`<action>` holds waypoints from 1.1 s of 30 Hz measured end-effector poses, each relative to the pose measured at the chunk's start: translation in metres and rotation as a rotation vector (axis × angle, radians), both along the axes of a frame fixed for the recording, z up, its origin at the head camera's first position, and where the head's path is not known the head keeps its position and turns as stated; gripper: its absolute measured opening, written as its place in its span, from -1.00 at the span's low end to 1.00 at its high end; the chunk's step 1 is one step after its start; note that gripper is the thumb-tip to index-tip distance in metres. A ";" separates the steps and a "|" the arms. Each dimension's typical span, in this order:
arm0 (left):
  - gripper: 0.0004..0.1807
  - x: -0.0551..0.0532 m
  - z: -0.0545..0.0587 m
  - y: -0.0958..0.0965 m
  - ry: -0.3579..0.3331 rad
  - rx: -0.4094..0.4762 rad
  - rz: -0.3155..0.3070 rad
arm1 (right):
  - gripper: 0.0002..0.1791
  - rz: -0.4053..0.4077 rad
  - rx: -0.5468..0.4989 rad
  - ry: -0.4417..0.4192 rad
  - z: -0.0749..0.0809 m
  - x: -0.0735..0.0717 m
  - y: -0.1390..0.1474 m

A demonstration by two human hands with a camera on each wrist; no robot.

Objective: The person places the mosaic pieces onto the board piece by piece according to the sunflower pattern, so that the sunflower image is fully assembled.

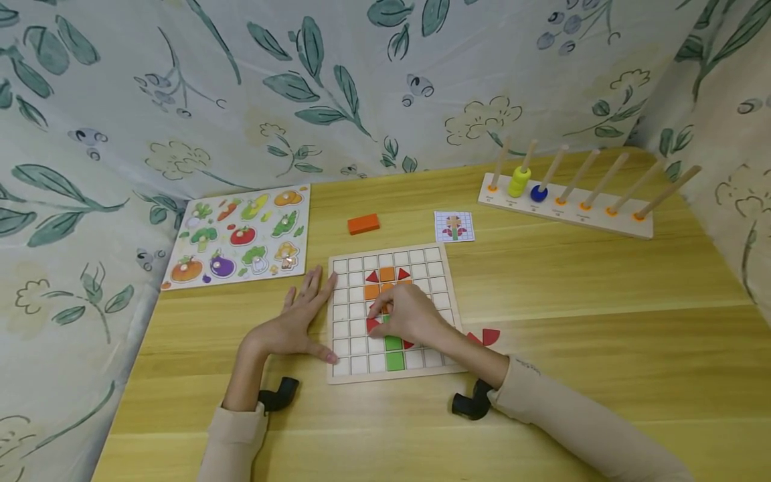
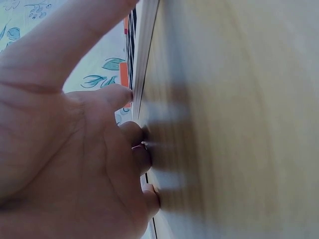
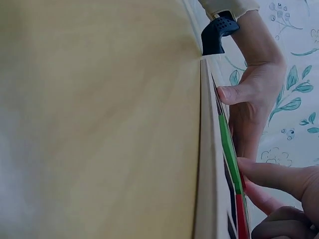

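A white square-grid board (image 1: pixel 357 345) with a pale wooden rim lies on the table. Orange squares (image 1: pixel 387 275), red triangles (image 1: pixel 372 276) and green squares (image 1: pixel 394 361) fill some of its cells. Over the middle of the board, my right hand (image 1: pixel 415 314) pinches a red quarter-circle piece (image 1: pixel 373 325) between thumb and fingers, left of the green column. It hides part of the pattern. My left hand (image 1: pixel 289 331) is spread at the board's left side, its thumb and index fingertips at the rim; the right wrist view also catches this left hand (image 3: pixel 251 99).
Loose red pieces (image 1: pixel 490 336) lie right of the board, partly behind my right forearm. Behind it are an orange block (image 1: pixel 364 224) and a small pattern card (image 1: pixel 454 226). A vegetable puzzle (image 1: pixel 241 254) lies at the left, a peg stand (image 1: pixel 566 211) at the back right.
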State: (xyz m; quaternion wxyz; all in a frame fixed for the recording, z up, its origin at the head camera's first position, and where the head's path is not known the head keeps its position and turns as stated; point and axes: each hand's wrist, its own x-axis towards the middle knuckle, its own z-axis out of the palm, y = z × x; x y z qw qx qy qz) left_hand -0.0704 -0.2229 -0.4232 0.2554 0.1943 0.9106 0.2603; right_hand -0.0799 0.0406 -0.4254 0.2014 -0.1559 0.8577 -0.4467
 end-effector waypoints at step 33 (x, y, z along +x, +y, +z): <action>0.57 0.000 0.000 0.000 -0.001 0.008 0.000 | -0.72 0.180 0.015 -0.197 0.026 -0.020 0.176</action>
